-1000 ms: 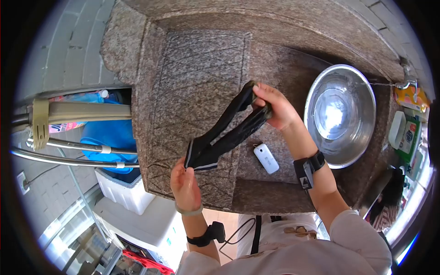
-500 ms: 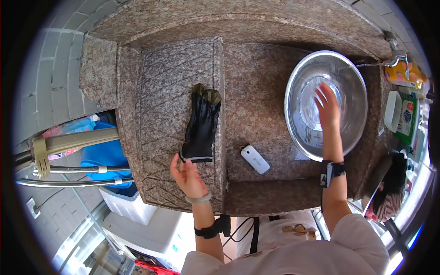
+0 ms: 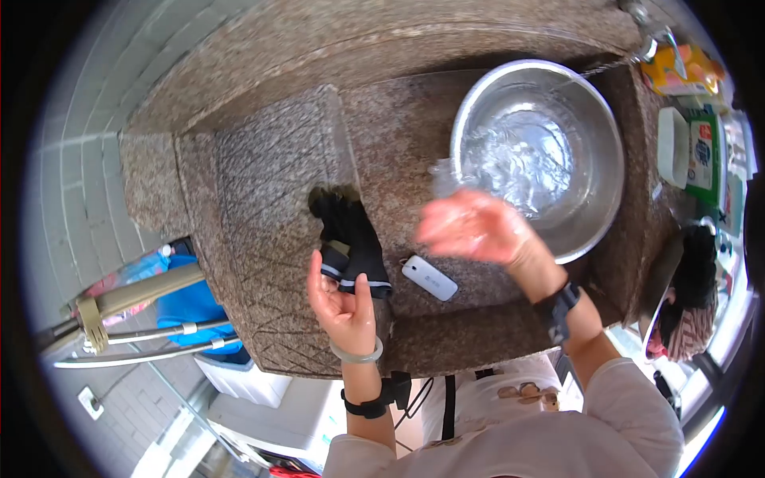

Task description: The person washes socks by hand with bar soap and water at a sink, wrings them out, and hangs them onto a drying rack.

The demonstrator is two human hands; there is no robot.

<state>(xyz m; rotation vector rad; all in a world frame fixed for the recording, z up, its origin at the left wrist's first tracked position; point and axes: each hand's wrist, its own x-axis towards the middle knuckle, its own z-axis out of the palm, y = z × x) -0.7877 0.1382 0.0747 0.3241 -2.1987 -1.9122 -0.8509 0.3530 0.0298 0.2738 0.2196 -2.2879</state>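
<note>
A pair of black socks point(image 3: 360, 239) with olive toes and pale-striped cuffs lies on the ridged stone slab. My left hand point(image 3: 344, 307) is at the cuff end, its fingers and thumb around one cuff, which is bent up and apart from the other; part of the grip is hidden. To the right stands a steel basin point(image 3: 599, 191) with rippling water inside. Just off its near left rim is my right hand point(image 3: 478, 227), wet, palm up, fingers stretched and holding nothing. A splash of water shows by the basin's left rim.
A white phone-like device point(image 3: 430, 278) lies on the sink floor between the socks and the basin. Water streams from a tap point(image 3: 655, 44) at the back right. A white soap dish point(image 3: 672, 147) and a green packet point(image 3: 703, 163) sit along the right ledge.
My right hand has come out of the basin, moving left and toward me. The basin's water is now disturbed. One sock cuff has been lifted by my left hand. The view has shifted.
</note>
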